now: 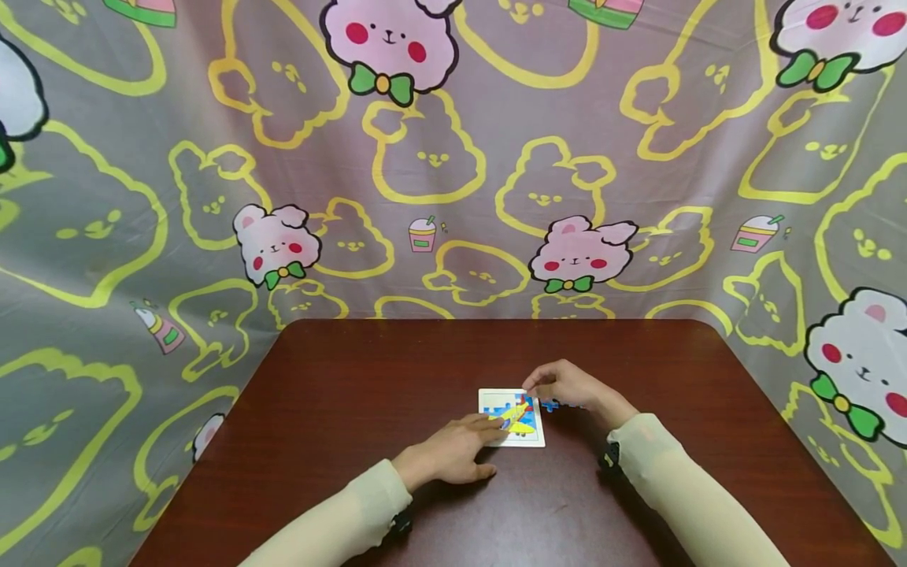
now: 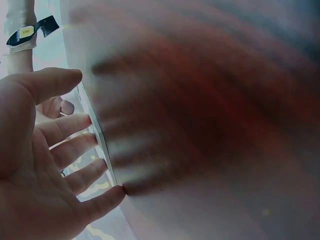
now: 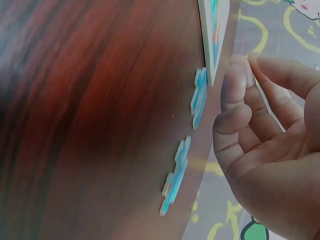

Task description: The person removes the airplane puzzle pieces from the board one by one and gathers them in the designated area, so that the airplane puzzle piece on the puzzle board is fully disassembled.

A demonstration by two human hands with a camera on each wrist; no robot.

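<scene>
A small jigsaw puzzle in a white frame (image 1: 489, 396) lies on the table, its picture showing a yellow and red airplane on blue. My left hand (image 1: 457, 450) rests its straight fingers on the puzzle's left part, thumb spread to the side. In the left wrist view, the fingertips (image 2: 102, 165) meet the board's edge. At the upper right corner of the puzzle is my right hand (image 1: 567, 386), its fingers bent and the thumb and index tips close together. Whether a piece sits between those tips is hidden. Loose blue puzzle pieces (image 3: 176, 175) lie beneath the right hand.
The dark red-brown table (image 1: 354, 386) has rounded far corners. A grey curtain (image 1: 489, 173) with cartoon bears and rabbits hangs behind it and along both sides. Black straps (image 1: 609, 457) are on both wrists.
</scene>
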